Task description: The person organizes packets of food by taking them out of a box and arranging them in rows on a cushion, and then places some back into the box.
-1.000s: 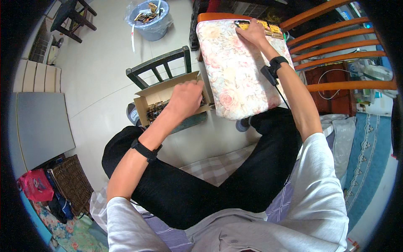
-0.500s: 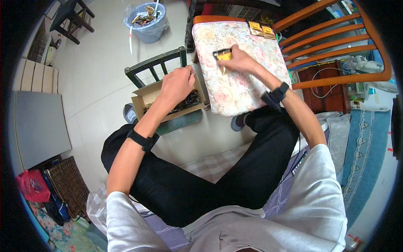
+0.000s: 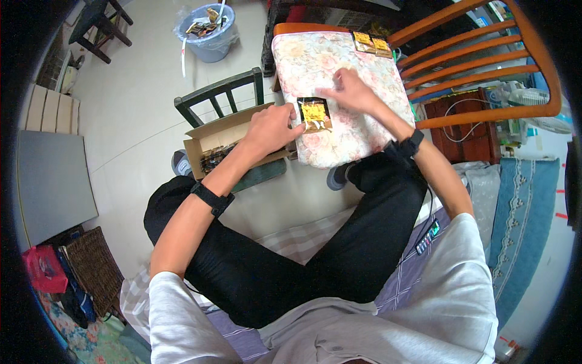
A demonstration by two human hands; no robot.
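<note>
A small flat black-and-yellow packet (image 3: 314, 115) lies face up on the floral cushion (image 3: 341, 142) of a wooden chair. My left hand (image 3: 271, 128) is at the packet's left edge, thumb and forefinger apart, the thumb tip at its lower left corner. To the packet's upper right, my right hand (image 3: 353, 94) hovers over the cushion with its fingers spread and holds nothing; it is slightly blurred. Under my left forearm, an open cardboard box (image 3: 195, 149) with several dark packets sits on a small dark green chair (image 3: 219, 91); the forearm hides part of it.
Two more such packets (image 3: 372, 44) lie at the cushion's far right corner, by the orange-brown slatted chair back (image 3: 467, 57). A lined blue bin (image 3: 213, 50) with wrappers stands on the floor at the far left. A remote control (image 3: 428, 237) rests beside my right thigh.
My right hand has let go of the packet, which now lies nearer on the cushion, and has moved slightly right. My left hand has shifted from above the box to the packet's edge, its fingers opening.
</note>
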